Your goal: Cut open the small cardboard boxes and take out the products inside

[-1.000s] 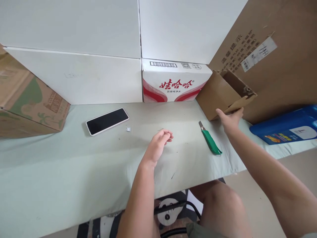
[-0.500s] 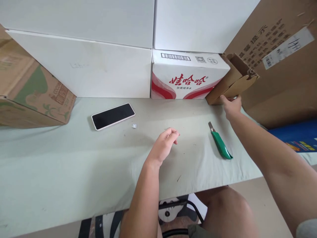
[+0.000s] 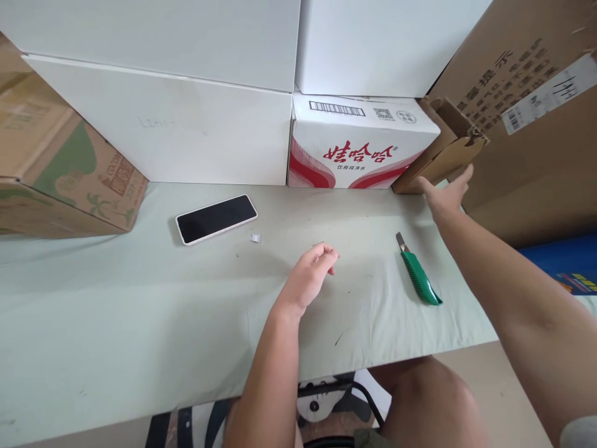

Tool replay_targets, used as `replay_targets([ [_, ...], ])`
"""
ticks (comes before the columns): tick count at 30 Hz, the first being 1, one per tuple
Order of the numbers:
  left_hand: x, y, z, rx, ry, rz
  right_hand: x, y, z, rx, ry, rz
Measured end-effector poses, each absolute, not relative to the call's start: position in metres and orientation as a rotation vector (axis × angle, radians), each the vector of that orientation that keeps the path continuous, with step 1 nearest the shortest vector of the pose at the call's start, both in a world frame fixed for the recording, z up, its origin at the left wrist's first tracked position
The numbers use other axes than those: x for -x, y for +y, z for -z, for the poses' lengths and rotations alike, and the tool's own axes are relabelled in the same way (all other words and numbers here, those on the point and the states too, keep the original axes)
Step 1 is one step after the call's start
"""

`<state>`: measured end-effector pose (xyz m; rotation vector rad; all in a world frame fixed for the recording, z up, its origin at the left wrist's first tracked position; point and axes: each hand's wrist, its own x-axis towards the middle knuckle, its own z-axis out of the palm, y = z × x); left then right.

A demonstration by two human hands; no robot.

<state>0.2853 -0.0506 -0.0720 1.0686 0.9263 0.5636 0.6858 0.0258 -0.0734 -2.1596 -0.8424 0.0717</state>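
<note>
My right hand [image 3: 446, 191] is at the front of a small open-topped cardboard box [image 3: 445, 160], its thumb and fingers spread apart and nothing held between them. I cannot tell whether the fingertips touch the box. Over the middle of the table, my left hand [image 3: 311, 274] is closed, its fingers curled together, with nothing visible in them. A green utility knife [image 3: 420, 277] lies between the hands, blade pointing away from me. To the left lies a phone [image 3: 217, 219] with a dark screen and pale edge. Beside it is a tiny white square piece [image 3: 255, 238].
White boxes [image 3: 224, 130] line the back of the cloth-covered table [image 3: 116, 311], one a red-and-white carton [image 3: 364, 149]. A brown printed carton [image 3: 102, 180] stands left. A large cardboard box [image 3: 536, 162] and a blue package [image 3: 564, 264] are on the right.
My right hand's fingers have spread apart and moved up along the small cardboard box's front. The view has shifted slightly; my left hand stays put.
</note>
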Motion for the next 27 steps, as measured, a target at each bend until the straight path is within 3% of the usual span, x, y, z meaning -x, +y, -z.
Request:
replay_targets([
  [7, -0.287, -0.050, 0.075, -1.080, 0.936, -0.535, -0.687, 0.044, 0.040, 2.170, -0.800, -0.122],
  [21, -0.288, -0.046, 0.077, -1.074, 0.976, -0.484, -0.677, 0.042, 0.058, 2.132, -0.574, 0.059],
  [27, -0.295, -0.044, 0.082, -1.064, 0.959, -0.476, -0.690, 0.067, 0.049, 2.173, -0.563, -0.023],
])
